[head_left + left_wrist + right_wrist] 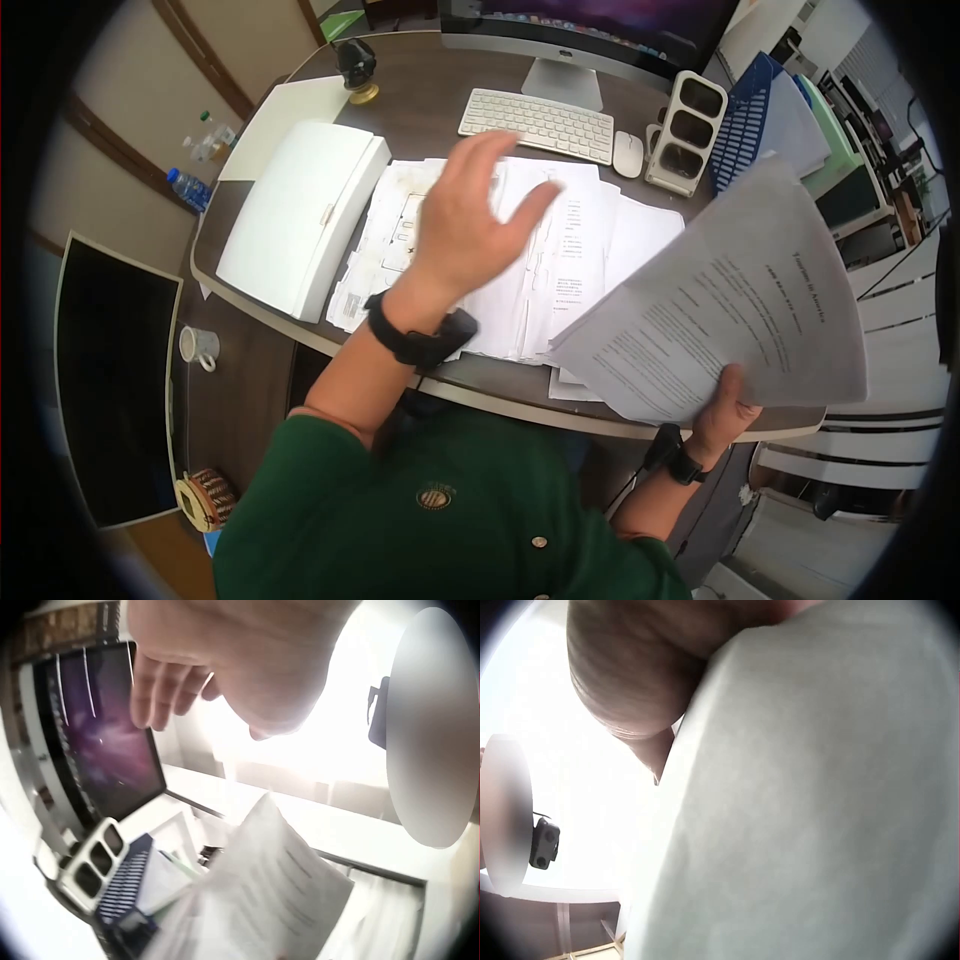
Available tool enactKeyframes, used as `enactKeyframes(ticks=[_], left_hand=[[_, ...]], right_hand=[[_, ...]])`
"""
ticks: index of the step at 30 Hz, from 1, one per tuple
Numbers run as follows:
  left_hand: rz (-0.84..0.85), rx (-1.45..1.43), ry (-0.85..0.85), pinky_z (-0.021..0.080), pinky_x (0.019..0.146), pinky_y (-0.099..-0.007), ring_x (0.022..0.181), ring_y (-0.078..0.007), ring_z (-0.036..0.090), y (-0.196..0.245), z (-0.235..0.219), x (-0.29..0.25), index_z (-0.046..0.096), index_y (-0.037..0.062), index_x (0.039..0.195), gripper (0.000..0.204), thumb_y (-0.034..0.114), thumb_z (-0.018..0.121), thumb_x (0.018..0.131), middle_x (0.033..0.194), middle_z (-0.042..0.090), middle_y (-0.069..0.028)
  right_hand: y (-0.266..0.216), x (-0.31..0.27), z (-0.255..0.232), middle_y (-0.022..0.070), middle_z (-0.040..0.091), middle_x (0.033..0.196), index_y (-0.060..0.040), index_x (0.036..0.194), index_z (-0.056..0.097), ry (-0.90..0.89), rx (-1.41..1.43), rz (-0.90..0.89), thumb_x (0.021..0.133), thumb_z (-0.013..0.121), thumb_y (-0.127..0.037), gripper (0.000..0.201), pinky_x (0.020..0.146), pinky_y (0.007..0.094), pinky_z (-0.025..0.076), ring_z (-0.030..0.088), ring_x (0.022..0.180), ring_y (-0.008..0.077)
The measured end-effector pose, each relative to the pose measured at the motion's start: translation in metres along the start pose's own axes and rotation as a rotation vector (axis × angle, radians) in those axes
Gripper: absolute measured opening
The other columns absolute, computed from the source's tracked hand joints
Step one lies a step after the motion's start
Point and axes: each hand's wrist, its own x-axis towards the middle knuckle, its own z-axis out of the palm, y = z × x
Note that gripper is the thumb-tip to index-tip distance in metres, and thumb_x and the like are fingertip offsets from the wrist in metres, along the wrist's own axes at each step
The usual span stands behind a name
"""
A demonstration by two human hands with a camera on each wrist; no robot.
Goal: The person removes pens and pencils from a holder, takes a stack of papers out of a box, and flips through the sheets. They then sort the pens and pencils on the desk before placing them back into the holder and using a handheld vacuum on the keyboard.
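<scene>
In the head view my right hand (722,415) grips printed paper sheets (720,300) by their lower edge, thumb on the printed face. The sheets stand tilted up off the desk's right side, and in the right wrist view the blank back of the paper (802,795) fills most of the picture. My left hand (462,228) is raised over the desk with its fingers extended and thumb spread, holding nothing. Below it lie spread piles of printed papers (575,235), partly covered by the hand. A thick white file box (295,215) rests left of these papers.
Behind the papers are a white keyboard (540,122), a mouse (628,155) and a monitor (590,40). A white three-hole holder (690,130) and a blue file rack (742,125) stand at the back right. A mug (200,346) sits lower left.
</scene>
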Motion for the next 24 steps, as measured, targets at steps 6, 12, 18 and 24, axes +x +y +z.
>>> enactKeyframes(ticks=[6,12,18,24], left_hand=[[-0.480,0.610,-0.628,0.055,0.091,-0.0474,0.111,-0.0430,0.064,-0.069,0.011,-0.056,0.065,-0.0091,0.111,0.061,0.045,0.076,0.086,0.121,0.063,-0.0316],[-0.445,0.567,-0.519,0.055,0.085,-0.0507,0.090,-0.0462,0.068,-0.097,0.012,-0.056,0.066,-0.0074,0.104,0.047,0.037,0.069,0.088,0.092,0.071,-0.0278],[-0.552,0.380,-0.440,0.054,0.077,-0.0485,0.084,-0.0425,0.069,-0.092,-0.005,-0.054,0.069,-0.0039,0.092,0.042,0.038,0.066,0.093,0.087,0.071,-0.0251],[-0.531,0.258,-0.316,0.053,0.071,-0.0462,0.076,-0.0399,0.069,-0.116,-0.020,-0.074,0.072,-0.0025,0.088,0.040,0.036,0.064,0.096,0.081,0.071,-0.0226]], right_hand=[[0.004,-0.016,-0.009,0.0120,0.067,0.128,0.0042,0.130,0.062,0.041,0.062,0.097,0.099,0.064,-0.003,0.032,0.106,0.0339,0.044,0.062,0.116,0.0196],[-0.002,-0.016,0.006,0.0113,0.066,0.128,0.0046,0.129,0.062,0.029,0.096,0.090,0.098,0.064,-0.003,0.032,0.107,0.0344,0.043,0.062,0.115,0.0186],[0.003,-0.020,0.001,0.0100,0.067,0.124,0.0045,0.125,0.064,-0.068,0.076,0.130,0.098,0.067,-0.004,0.029,0.106,0.0334,0.043,0.061,0.113,0.0171],[0.002,-0.020,0.015,0.0093,0.067,0.122,0.0036,0.122,0.065,-0.014,0.040,0.138,0.096,0.069,-0.005,0.027,0.103,0.0327,0.043,0.061,0.111,0.0163]])
